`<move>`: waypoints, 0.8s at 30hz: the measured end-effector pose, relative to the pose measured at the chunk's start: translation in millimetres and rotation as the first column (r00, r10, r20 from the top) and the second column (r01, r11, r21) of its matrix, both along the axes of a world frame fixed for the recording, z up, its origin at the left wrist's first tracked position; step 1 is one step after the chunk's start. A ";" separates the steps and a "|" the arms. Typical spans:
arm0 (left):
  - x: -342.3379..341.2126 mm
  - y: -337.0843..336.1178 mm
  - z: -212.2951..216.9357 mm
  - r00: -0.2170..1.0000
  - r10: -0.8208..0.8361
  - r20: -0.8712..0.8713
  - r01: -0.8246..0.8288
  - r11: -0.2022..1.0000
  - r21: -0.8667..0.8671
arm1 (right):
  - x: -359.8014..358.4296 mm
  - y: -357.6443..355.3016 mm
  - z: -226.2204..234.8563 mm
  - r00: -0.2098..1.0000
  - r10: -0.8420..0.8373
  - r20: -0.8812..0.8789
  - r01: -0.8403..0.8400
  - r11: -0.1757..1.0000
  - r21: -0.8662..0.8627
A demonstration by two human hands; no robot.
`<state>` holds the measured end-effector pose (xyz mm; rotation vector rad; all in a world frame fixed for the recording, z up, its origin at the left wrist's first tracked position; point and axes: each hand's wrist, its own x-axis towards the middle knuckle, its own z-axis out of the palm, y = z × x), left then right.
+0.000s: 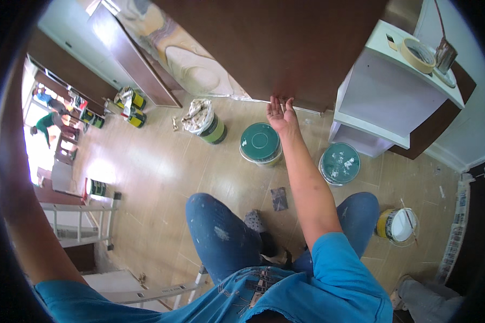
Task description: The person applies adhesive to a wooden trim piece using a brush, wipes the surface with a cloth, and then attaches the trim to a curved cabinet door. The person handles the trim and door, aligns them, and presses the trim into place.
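My right hand [281, 114] reaches forward with the palm turned up and the fingers stretched out. Its fingertips are at the lower edge of a large dark brown panel [291, 48], and they seem to touch it. No object shows in that hand. A thin white strip [248, 99] runs along the panel's bottom edge to the left of the fingers. Below the hand stands a bucket with a green lid [261, 142]. My left arm [37, 215] stretches up along the left rim, and its hand is out of the picture.
A paint-spotted green-lidded bucket [339, 163] stands beside a white shelf unit [393, 91] carrying a tape roll [418, 55]. Nearby are a rag-filled bucket [213, 129], a white-topped bucket with a brush [403, 224] and a metal ladder [81, 223]. Other people [54, 121] are far left.
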<state>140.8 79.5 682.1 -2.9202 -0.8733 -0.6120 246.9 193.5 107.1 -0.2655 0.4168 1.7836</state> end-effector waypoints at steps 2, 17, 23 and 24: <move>2.2 54.0 -49.6 0.997 -0.063 0.047 0.065 0.998 -0.028 | 35.8 15.8 -20.0 0.996 -0.083 0.041 0.086 0.994 -0.073; 18.1 188.9 -184.8 0.948 0.230 -0.220 -0.264 0.954 -0.144 | 9.9 60.4 -71.2 0.996 -0.066 -0.068 0.055 0.988 -0.143; 33.3 209.1 -204.4 0.932 0.239 -0.273 -0.294 0.938 -0.183 | 14.1 65.9 -86.9 0.991 -0.071 -0.110 0.052 0.985 -0.167; 28.3 214.8 -209.6 0.951 0.201 -0.233 -0.243 0.955 -0.167 | 12.1 65.1 -86.8 0.991 -0.067 -0.116 0.046 0.983 -0.179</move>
